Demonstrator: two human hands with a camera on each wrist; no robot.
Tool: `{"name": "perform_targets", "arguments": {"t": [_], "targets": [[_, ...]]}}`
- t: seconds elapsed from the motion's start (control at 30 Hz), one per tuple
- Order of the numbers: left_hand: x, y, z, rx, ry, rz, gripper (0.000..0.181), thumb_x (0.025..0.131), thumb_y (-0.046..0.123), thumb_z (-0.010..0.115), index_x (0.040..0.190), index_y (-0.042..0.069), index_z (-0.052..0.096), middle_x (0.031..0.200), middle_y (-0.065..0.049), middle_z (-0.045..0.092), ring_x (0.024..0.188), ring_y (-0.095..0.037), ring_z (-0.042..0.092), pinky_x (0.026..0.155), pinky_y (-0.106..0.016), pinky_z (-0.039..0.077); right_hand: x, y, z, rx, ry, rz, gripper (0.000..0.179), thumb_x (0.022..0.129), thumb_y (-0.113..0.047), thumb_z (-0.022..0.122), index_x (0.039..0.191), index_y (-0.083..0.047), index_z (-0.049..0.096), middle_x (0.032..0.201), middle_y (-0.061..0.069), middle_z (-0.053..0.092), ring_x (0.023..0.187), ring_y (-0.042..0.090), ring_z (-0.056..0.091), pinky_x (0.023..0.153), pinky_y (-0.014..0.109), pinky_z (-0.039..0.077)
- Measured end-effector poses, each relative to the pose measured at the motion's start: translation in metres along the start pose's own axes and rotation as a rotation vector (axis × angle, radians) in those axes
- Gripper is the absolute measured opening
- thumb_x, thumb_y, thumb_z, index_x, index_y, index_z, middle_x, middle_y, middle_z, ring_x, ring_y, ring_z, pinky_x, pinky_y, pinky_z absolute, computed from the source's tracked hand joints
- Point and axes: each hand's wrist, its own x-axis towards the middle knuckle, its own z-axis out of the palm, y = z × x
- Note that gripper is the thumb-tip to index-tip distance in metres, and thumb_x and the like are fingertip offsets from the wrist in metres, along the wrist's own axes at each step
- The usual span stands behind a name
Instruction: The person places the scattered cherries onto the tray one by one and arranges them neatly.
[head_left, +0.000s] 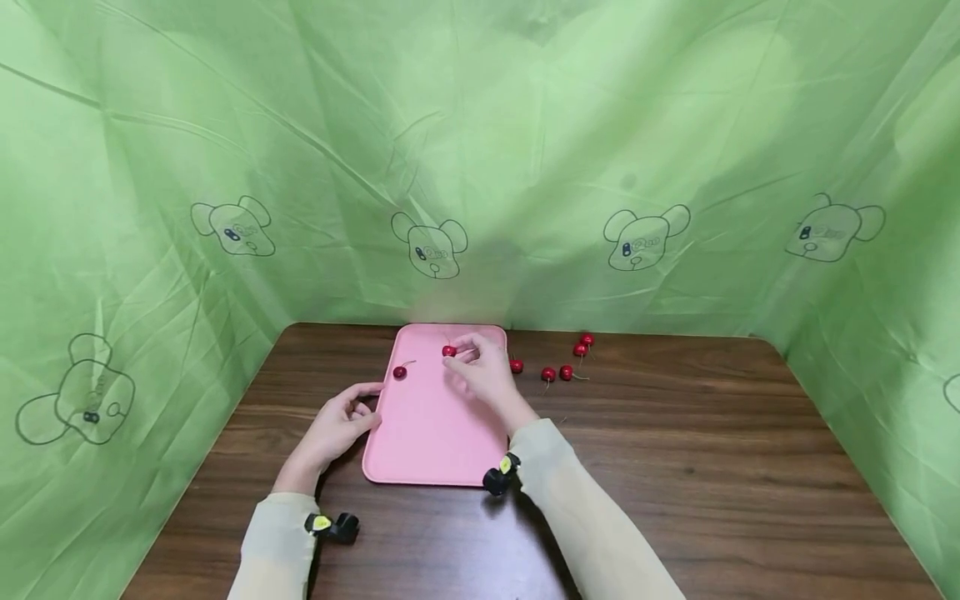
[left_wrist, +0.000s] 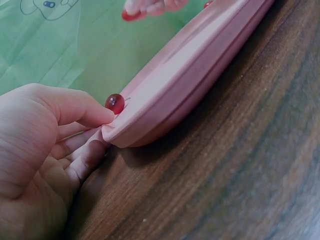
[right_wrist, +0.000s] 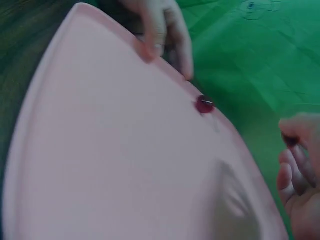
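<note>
A pink tray (head_left: 435,433) lies on the wooden table, with one red cherry (head_left: 400,372) inside near its left rim. My left hand (head_left: 337,425) grips that left rim; in the left wrist view its thumb (left_wrist: 87,107) lies at the tray's edge, the other fingers lower down. Above the far part of the tray, my right hand (head_left: 483,371) pinches a second cherry (head_left: 448,351) between thumb and fingertips. The right wrist view shows this held cherry (right_wrist: 289,140) partly covered by the fingers.
Several more cherries lie on the table right of the tray, among them a near one (head_left: 517,366), a stemmed one (head_left: 567,373) and one far back (head_left: 587,339). Green cloth (head_left: 525,167) with printed bear heads walls in the table (head_left: 675,433) at the back and sides.
</note>
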Motion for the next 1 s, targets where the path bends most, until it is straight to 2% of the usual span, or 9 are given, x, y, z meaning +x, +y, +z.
{"name": "perform_targets", "arguments": {"t": [0.13, 0.2, 0.33, 0.5, 0.7, 0.87, 1.0], "targets": [[-0.001, -0.003, -0.002, -0.015, 0.000, -0.001, 0.056, 0.097, 0.000, 0.076, 0.152, 0.003, 0.060, 0.098, -0.016, 0.067, 0.081, -0.015, 0.061, 0.070, -0.023, 0.051, 0.002, 0.000, 0.017, 0.049, 0.023, 0.085, 0.025, 0.094, -0.010, 0.086, 0.117, -0.008, 0.075, 0.104, 0.004, 0.075, 0.081, 0.012, 0.070, 0.056, 0.026, 0.058], [-0.001, -0.003, -0.002, -0.016, -0.001, -0.001, 0.056, 0.098, 0.000, 0.076, 0.152, 0.003, 0.060, 0.098, -0.015, 0.067, 0.082, -0.016, 0.061, 0.070, -0.023, 0.051, 0.003, 0.001, 0.023, 0.056, 0.031, 0.101, 0.025, 0.094, -0.009, 0.086, 0.117, -0.008, 0.075, 0.105, 0.004, 0.075, 0.080, 0.013, 0.070, 0.056, 0.028, 0.059], [-0.001, -0.001, -0.001, -0.022, -0.007, -0.005, 0.057, 0.097, 0.001, 0.076, 0.152, 0.005, 0.061, 0.097, -0.013, 0.067, 0.082, -0.016, 0.061, 0.070, -0.023, 0.052, 0.005, 0.003, 0.032, 0.022, 0.021, 0.073, 0.025, 0.095, -0.010, 0.085, 0.118, -0.008, 0.075, 0.106, 0.004, 0.076, 0.086, 0.015, 0.072, 0.066, 0.030, 0.063], [-0.002, 0.002, -0.002, -0.035, -0.018, -0.003, 0.057, 0.097, 0.001, 0.076, 0.152, 0.005, 0.061, 0.097, -0.015, 0.067, 0.081, -0.016, 0.062, 0.070, -0.023, 0.052, 0.004, 0.010, 0.045, -0.039, -0.005, 0.050, 0.026, 0.093, -0.010, 0.087, 0.117, -0.007, 0.076, 0.106, 0.004, 0.076, 0.092, 0.016, 0.073, 0.083, 0.030, 0.061], [-0.003, 0.003, -0.003, -0.004, -0.006, -0.011, 0.056, 0.098, -0.002, 0.074, 0.152, 0.001, 0.059, 0.098, -0.015, 0.067, 0.082, -0.015, 0.061, 0.070, -0.022, 0.051, 0.002, 0.015, 0.057, -0.037, -0.035, 0.089, 0.026, 0.089, -0.008, 0.088, 0.112, -0.005, 0.076, 0.103, 0.005, 0.076, 0.087, 0.014, 0.074, 0.082, 0.029, 0.061], [-0.008, 0.020, -0.001, 0.001, -0.014, -0.013, 0.055, 0.098, -0.006, 0.071, 0.151, -0.004, 0.058, 0.097, -0.019, 0.066, 0.081, -0.016, 0.061, 0.070, -0.022, 0.051, 0.001, 0.015, 0.057, -0.058, -0.031, 0.085, 0.026, 0.090, -0.008, 0.089, 0.113, -0.005, 0.077, 0.103, 0.005, 0.076, 0.087, 0.013, 0.074, 0.081, 0.027, 0.060], [-0.014, 0.034, -0.001, -0.013, -0.021, -0.004, 0.054, 0.097, -0.006, 0.071, 0.150, -0.006, 0.057, 0.097, -0.018, 0.066, 0.082, -0.015, 0.060, 0.070, -0.022, 0.050, -0.001, 0.013, 0.056, -0.053, -0.038, 0.077, 0.027, 0.090, -0.009, 0.089, 0.114, -0.004, 0.077, 0.105, 0.007, 0.076, 0.089, 0.015, 0.073, 0.083, 0.030, 0.060]]}}
